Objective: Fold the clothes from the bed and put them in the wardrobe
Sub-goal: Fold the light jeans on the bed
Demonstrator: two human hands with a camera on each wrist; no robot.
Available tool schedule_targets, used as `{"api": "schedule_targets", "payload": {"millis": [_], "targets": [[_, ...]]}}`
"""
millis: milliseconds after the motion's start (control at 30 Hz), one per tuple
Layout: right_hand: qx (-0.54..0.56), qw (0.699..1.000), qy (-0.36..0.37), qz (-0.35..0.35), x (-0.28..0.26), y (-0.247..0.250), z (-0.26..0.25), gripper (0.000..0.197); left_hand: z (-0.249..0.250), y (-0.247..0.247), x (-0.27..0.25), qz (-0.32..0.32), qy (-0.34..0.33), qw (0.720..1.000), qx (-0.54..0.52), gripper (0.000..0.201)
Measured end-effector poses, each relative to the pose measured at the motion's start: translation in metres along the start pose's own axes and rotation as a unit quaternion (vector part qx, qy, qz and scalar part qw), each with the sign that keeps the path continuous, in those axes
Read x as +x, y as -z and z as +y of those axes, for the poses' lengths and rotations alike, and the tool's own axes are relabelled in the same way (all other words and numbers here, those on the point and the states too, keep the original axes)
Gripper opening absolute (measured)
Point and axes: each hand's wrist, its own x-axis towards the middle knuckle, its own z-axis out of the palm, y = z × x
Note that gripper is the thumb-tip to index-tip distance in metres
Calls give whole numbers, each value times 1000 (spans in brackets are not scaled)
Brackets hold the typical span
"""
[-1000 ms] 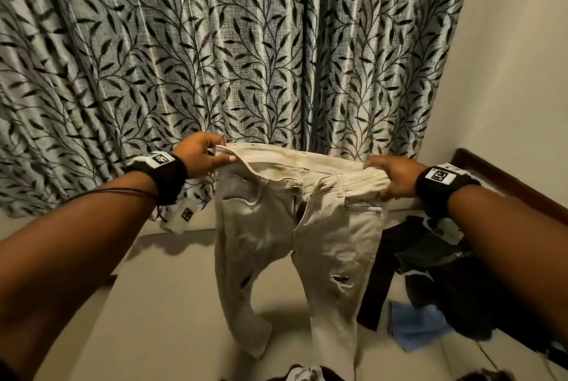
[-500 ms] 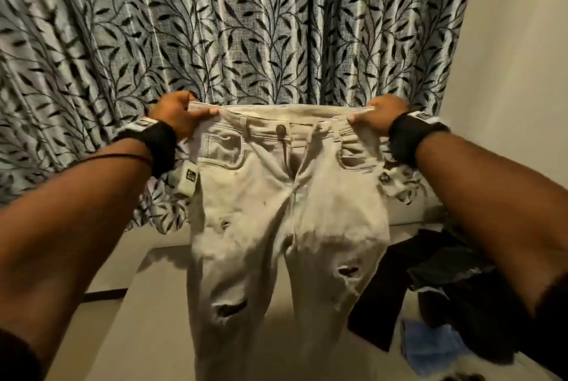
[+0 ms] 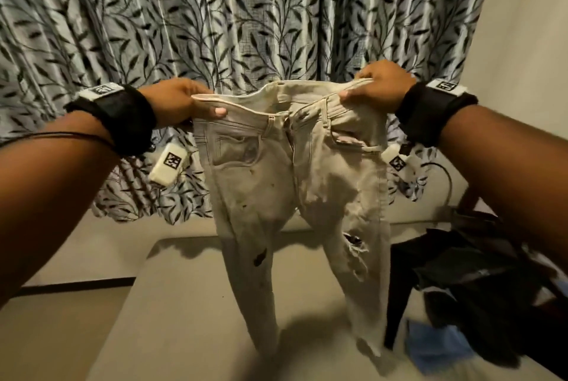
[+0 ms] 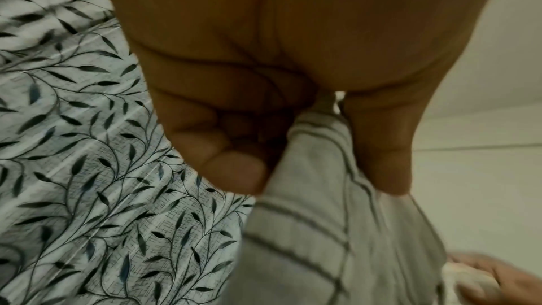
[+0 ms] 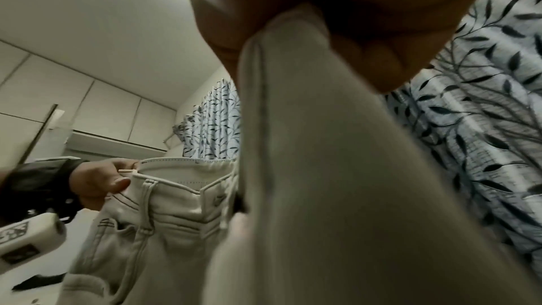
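Holding the jeans (image 3: 295, 184) up by the waistband, you have both arms stretched fwd over the bed (image 3: 190, 313).

1. Left hand (image 3: 175, 101): fingers curled behind the waistband's left end, thumb pressed flat on the front. Left wrist view confirms a pinch grip, fabric clamped between thumb and curled fingers (image 4: 231, 171).
2. Right hand (image 3: 381, 85): gripping the waistband's right end, fingers wrapped over the top edge, thumb on the front. Right wrist view shows cloth bunched in the closed fist.
3. Both wrists carry a black strap w/ a white tagged cam unit (image 3: 169, 164) hanging beneath.

Jeans status: light beige, front side facing you, fly at center, waistband pulled roughly level between the 2 hands w/ a slight sag. Both legs hang free toward the bed surface; whether the hems touch it cannot be told. Ripped patches show on both legs, the larger on the leg at your right side.

Near the jeans, to your right on the bed: a heap of dark clothes (image 3: 467, 273), w/ a blue garment (image 3: 436, 347) at its lower edge.

Behind everything: leaf-print curtain (image 3: 246, 11) across the back, plain wall (image 3: 528, 42) to the right. Right wrist view also shows white cabinet panels (image 5: 88, 101) further back in the room.
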Motion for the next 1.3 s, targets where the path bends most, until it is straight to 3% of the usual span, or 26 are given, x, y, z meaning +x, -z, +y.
{"api": "schedule_targets", "payload": {"millis": [33, 167, 200, 267, 333, 400, 467, 633, 767, 900, 933, 1000, 1067, 1100, 1133, 1200, 1267, 1300], "targets": [[29, 999, 7, -32, 0, 6, 1, 30, -3, 2, -1, -7, -14, 1000, -11, 72], [206, 972, 7, -113, 3, 17, 6, 29, -13, 8, 18, 96, -5, 994, -53, 70], [233, 966, 7, -110, 7, 13, 7, 26, -9, 6, 22, 126, 15, 988, -83, 66], [288, 954, -63, -60, 18, 1, 4, 23, -2, 1, 38, 183, 48, 976, -104, 53], [308, 937, -162, -16, 30, -16, -5, 42, 10, -9, 47, 211, 69, 972, -72, 31], [298, 934, -199, 8, 36, -35, -22, 47, 22, -24, 55, 220, 95, 960, -144, 18], [305, 931, -197, 36, 36, -54, -45, 37, 37, -45, 61, 211, 95, 957, -174, 24], [365, 921, -129, 39, 36, -79, -85, 22, 71, -83, 62, 168, 1, 980, -104, 32], [359, 929, -67, 57, 31, -66, -86, 37, 79, -80, 56, 130, -30, 973, -187, 38], [240, 971, 14, 19, 21, -54, -83, 57, 61, -73, 48, 59, -38, 964, -256, 23], [196, 980, 27, 8, 19, -51, -83, 55, 50, -71, 50, 45, -59, 971, -226, 21], [93, 994, 53, 1, 15, -45, -83, 42, 37, -69, 52, 35, -96, 986, -131, 33], [11, 997, 70, 7, 11, -40, -84, 28, 23, -71, 49, 23, -119, 979, -164, 57], [-2, 997, 72, 7, 8, -39, -84, 24, 16, -72, 46, 62, -140, 976, -157, 72], [2, 997, 73, 7, 5, -39, -83, 23, 7, -71, 47, 153, -135, 974, -98, 93], [52, 995, 83, 31, -4, -36, -78, 24, -22, -69, 55, 299, -71, 952, -6, 140], [167, 978, 106, 68, -15, -27, -70, 28, -47, -73, 64, 268, -69, 955, -104, 151], [225, 965, 117, 72, -19, -22, -64, 31, -57, -77, 69, 221, -97, 955, -175, 135]]}}
